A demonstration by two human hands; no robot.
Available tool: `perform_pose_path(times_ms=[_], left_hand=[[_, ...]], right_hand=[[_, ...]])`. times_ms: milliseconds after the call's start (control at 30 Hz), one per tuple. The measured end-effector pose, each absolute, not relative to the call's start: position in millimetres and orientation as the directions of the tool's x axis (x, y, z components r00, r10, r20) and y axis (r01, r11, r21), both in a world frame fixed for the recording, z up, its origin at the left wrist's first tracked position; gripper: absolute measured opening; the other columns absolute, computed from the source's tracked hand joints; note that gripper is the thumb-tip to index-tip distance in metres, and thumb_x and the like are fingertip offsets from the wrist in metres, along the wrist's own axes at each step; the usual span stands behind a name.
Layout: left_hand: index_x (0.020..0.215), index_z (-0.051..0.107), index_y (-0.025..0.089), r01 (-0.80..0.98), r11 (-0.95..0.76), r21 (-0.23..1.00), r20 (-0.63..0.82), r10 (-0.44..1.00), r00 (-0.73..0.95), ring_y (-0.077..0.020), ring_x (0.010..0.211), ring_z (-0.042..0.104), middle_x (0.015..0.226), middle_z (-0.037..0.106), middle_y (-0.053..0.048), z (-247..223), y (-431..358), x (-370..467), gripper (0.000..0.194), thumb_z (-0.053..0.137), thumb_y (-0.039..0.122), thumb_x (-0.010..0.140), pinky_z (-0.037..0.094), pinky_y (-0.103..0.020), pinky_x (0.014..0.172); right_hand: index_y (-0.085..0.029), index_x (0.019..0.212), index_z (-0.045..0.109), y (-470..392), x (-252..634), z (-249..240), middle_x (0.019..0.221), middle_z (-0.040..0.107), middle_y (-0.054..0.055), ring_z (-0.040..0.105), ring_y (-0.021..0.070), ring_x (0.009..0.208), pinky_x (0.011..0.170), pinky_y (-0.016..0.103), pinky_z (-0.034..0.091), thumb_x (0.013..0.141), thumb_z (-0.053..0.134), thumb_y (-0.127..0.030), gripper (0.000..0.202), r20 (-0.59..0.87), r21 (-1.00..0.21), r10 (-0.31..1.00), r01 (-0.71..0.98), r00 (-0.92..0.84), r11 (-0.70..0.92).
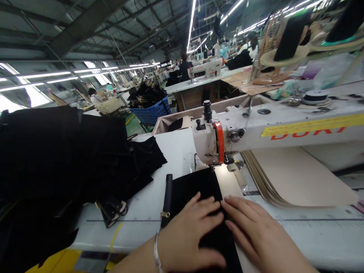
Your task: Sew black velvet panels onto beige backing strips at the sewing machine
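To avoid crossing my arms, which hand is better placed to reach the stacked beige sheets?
Probably your right hand: it rests at the edge of the black fabric, nearer the stacked beige sheets. Your left hand lies farther away, on the black fabric.

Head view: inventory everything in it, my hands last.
Near sewing machine: one, white, right
Far sewing machine: one, white, background
Panel: one, black, lower centre
Zipper pull: one, gold, panel's left edge
Strip: one, beige, beside panel
Sheets: several, beige, right
Cloth: one pile, black, left
Basket: one, blue, behind table
Thread cones: at least two, black, upper right
Table: one, white, foreground
Lights: many, white, overhead
People: several, background
Bracelet: one, silver, left wrist
Left hand: one, bare, on panel
Right hand: one, bare, on panel and strip
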State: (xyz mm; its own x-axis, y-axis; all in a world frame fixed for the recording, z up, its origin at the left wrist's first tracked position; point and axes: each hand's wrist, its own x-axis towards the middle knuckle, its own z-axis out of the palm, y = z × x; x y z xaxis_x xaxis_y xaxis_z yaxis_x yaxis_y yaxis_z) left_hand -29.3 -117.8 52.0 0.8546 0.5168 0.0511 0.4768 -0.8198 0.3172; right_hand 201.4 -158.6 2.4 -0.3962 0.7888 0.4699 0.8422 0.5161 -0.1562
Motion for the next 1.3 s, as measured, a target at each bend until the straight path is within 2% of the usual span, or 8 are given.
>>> perform_pose_path(times_ms=[100,233,333,567,733,867,1100,1300], left_hand=[[0.128,0.053,0.023,0.333,-0.914,0.233,0.121,0.367,0.923,-0.0193,0.135,0.042,0.134,0.058,-0.007,44.7,-155.4,-41.4,0.031,0.048,0.028,0.098,0.019,-0.049,0.119],[0.121,0.058,0.023,0.318,-0.931,0.176,0.231,0.354,0.906,-0.0194,0.132,0.047,0.125,0.065,-0.006,34.3,-174.7,-43.2,0.026,0.049,0.027,0.097,0.016,-0.051,0.119],[0.117,0.06,0.022,0.33,-0.929,0.168,0.259,0.365,0.894,-0.0195,0.129,0.049,0.122,0.066,-0.005,31.3,-174.9,-39.8,0.023,0.052,0.027,0.096,0.017,-0.05,0.119],[0.116,0.06,0.021,0.319,-0.94,0.12,0.283,0.34,0.897,-0.0197,0.129,0.049,0.124,0.064,-0.005,29.3,-169.6,-39.9,0.023,0.055,0.024,0.094,0.018,-0.051,0.118],[0.119,0.058,0.017,0.339,-0.919,0.199,0.185,0.375,0.908,-0.0232,0.132,0.046,0.128,0.061,-0.008,42.2,-157.1,-37.9,0.033,0.052,0.039,0.095,0.018,-0.052,0.118],[0.12,0.057,0.018,0.378,-0.88,0.287,0.127,0.427,0.895,-0.0225,0.133,0.044,0.131,0.059,-0.007,50.7,-148.4,-34.7,0.03,0.053,0.03,0.093,0.017,-0.051,0.119],[0.12,0.056,0.019,0.399,-0.86,0.318,0.133,0.457,0.88,-0.0175,0.132,0.045,0.128,0.062,-0.002,51.2,-138.6,-30.8,0.029,0.049,0.017,0.093,0.015,-0.044,0.121],[0.116,0.059,0.021,0.397,-0.86,0.319,0.245,0.48,0.842,-0.0129,0.131,0.045,0.123,0.065,0.001,34.2,-129.5,-28.9,0.025,0.048,0.015,0.094,0.012,-0.038,0.122]], right_hand=[[-0.022,0.138,0.047,-194.1,206.0,5.6,0.13,0.06,0.003,0.06,0.0203,0.114,0.086,0.033,0.057,0.089,0.052,-0.034,0.051,0.486,-0.114,0.743,0.809,-0.46,0.577],[-0.021,0.144,0.038,-210.2,206.6,14.2,0.125,0.063,0.002,0.062,0.0207,0.111,0.085,0.039,0.058,0.088,0.051,-0.032,0.058,0.465,-0.065,0.728,0.8,-0.504,0.596],[-0.022,0.14,0.045,-208.9,206.3,17.7,0.123,0.064,0.001,0.063,0.0206,0.108,0.085,0.041,0.057,0.088,0.049,-0.03,0.052,0.474,-0.013,0.705,0.796,-0.528,0.605],[-0.017,0.124,0.06,-204.5,210.9,15.9,0.122,0.066,0.004,0.063,0.0183,0.108,0.084,0.031,0.055,0.083,0.055,-0.026,0.042,0.482,0.08,0.652,0.77,-0.585,0.633],[-0.017,0.121,0.062,-196.4,211.4,12.4,0.121,0.066,0.006,0.064,0.0184,0.106,0.08,0.029,0.055,0.084,0.054,-0.029,0.039,0.476,0.104,0.651,0.773,-0.592,0.626],[-0.017,0.117,0.064,-188.5,212.0,14.3,0.116,0.068,0.005,0.066,0.0174,0.1,0.075,0.028,0.056,0.085,0.051,-0.027,0.036,0.491,0.147,0.623,0.762,-0.609,0.63],[-0.017,0.118,0.063,-179.5,212.3,14.2,0.116,0.068,0.005,0.066,0.0172,0.101,0.076,0.027,0.055,0.086,0.047,-0.025,0.037,0.485,0.147,0.637,0.774,-0.599,0.616],[-0.017,0.118,0.062,-171.9,212.5,11.7,0.114,0.069,0.006,0.065,0.0181,0.099,0.076,0.029,0.054,0.083,0.048,-0.023,0.039,0.481,0.115,0.653,0.78,-0.585,0.615]])
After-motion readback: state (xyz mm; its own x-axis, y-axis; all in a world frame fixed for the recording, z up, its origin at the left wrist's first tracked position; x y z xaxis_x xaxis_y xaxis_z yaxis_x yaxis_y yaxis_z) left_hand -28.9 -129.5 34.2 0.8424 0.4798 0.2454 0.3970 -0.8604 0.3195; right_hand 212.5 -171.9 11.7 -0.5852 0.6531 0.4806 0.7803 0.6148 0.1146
